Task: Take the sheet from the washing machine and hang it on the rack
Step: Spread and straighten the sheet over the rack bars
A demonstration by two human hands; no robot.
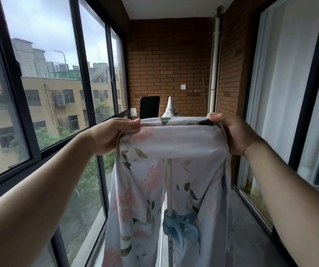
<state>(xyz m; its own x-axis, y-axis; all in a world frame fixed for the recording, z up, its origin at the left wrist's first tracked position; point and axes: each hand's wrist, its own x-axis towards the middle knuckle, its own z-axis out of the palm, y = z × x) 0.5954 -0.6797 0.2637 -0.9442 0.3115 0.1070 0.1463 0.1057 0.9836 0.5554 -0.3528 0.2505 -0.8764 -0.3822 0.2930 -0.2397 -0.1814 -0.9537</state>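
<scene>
Both hands, left hand (114, 136) and right hand (233, 134), fingers pinching sheet (174, 143), top edge stretched sideways, length hanging down

Soft, overcast daylight comes through the windows (44, 93) on the left of the frame and lights everything evenly, with only faint shadows. The sky at upper left is pale and nearly washed out. The brick wall (166, 64) at centre is dimmer. Wide-angle distortion bows straight lines near the edges, and the sheet (174, 139) looks soft towards the bottom.
</scene>
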